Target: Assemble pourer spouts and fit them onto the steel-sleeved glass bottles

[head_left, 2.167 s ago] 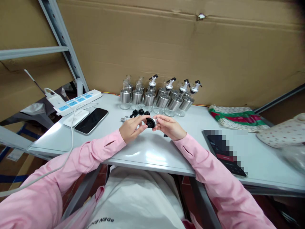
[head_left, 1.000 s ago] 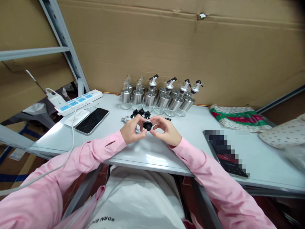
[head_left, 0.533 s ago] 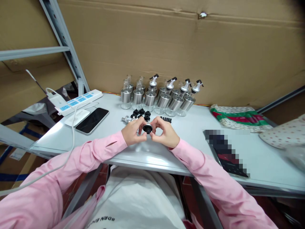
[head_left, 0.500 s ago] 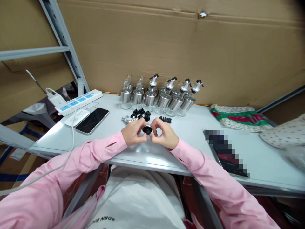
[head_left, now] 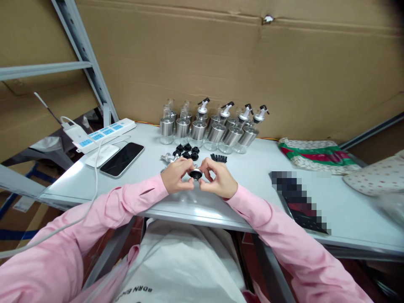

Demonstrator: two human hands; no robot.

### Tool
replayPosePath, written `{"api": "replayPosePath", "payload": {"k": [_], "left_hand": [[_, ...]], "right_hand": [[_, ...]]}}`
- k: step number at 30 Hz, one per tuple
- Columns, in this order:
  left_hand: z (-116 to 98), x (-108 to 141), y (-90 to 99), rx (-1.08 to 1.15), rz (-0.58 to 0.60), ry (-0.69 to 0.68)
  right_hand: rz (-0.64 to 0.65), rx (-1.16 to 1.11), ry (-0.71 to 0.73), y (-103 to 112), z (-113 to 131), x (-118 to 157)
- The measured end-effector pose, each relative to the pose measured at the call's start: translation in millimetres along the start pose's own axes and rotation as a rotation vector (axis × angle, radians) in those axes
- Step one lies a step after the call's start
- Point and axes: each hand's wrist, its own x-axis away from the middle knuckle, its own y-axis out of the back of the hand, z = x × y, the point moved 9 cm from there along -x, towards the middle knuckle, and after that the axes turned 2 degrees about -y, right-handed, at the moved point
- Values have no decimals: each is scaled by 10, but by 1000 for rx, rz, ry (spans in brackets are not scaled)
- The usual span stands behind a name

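Above the front part of the table, my left hand (head_left: pixel 179 174) and my right hand (head_left: pixel 218 177) pinch a bottle pourer top (head_left: pixel 196 174) between them. Its round black ribbed stopper with a silver rim faces me; the rest of it is hidden. Just beyond the hands sit several black stoppers (head_left: pixel 187 152) in a cluster. Silver pourer parts (head_left: pixel 169 158) lie to their left, partly covered by my left hand. A row of small black pieces (head_left: pixel 219 158) lies beyond my right hand.
Glass bottles with steel sleeves (head_left: pixel 198 130) line the back of the table (head_left: pixel 252 176), several with pourers fitted. On the left are a phone (head_left: pixel 122 160), a white power strip (head_left: pixel 105 135) and a cable. Patterned cloth (head_left: pixel 318 155) and a dark flat packet (head_left: pixel 298 202) lie right.
The pourer top has tilted slightly between my fingers, showing more of its silver rim. My hands have barely moved, and the things on the table stay in place.
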Motion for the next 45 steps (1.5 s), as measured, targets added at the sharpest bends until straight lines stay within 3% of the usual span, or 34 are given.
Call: {"api": "replayPosePath", "payload": {"k": [6,12,18,19,21,23,24,28,31,38,42,45], "left_hand": [[-66,24,118,12,-141,-126],[-138,18,202,22,-217,-232],[-174,11,205,-17,-217,-258],[-172,8,208,-24,-213,-248],[-163,2,219,-37,-208,-229],[-143,0,231,-49,-213,-210],[-132,-1,236,-54,-218,-202],[-124,1,242,-78,-243,-210],[-150,1,231,-59,-240,-228],[-160,8,204,22,-204,-205],[-165,11,229,18,-224,-208],[-162,7,216,23,-215,-219]], "right_hand": [[-77,-59,0,66,-23,-10],[-191,-69,130,202,43,-33],[-45,6,184,279,117,-85],[-54,41,161,356,71,-105],[-198,170,57,638,-111,-138],[-343,344,-101,923,-367,-133],[-343,431,-185,996,-510,-131],[-88,687,-474,966,-1038,-77],[63,781,-595,850,-1231,10],[146,865,-691,762,-1294,93],[-36,874,-688,979,-1128,59],[-153,558,-575,1002,-938,-13]]}}
